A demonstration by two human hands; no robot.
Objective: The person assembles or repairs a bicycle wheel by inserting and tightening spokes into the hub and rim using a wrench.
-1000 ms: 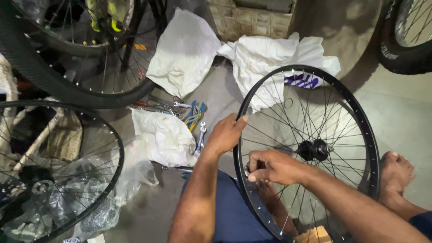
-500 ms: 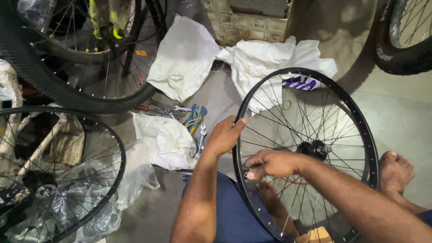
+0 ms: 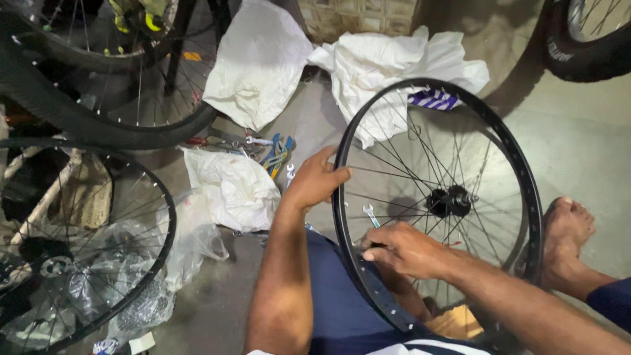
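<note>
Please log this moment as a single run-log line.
left hand: grips black wheel rim | right hand: pinching at spokes near rim, tool unclear | floor: small wrench, white cloths

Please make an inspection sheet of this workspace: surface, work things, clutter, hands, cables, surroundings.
Surface: grey concrete floor, person seated on it.
Job's things: black spoked wheel rim standing upright; hub at centre.
Clutter: white cloths, hand tools, clear plastic bags.
Grippers: left hand grips the rim edge; right hand works at the spokes near the rim, tool not clear.
Cables: nothing seen.
Surroundings: other bicycle wheels at left, tyre top right, bare foot.
</note>
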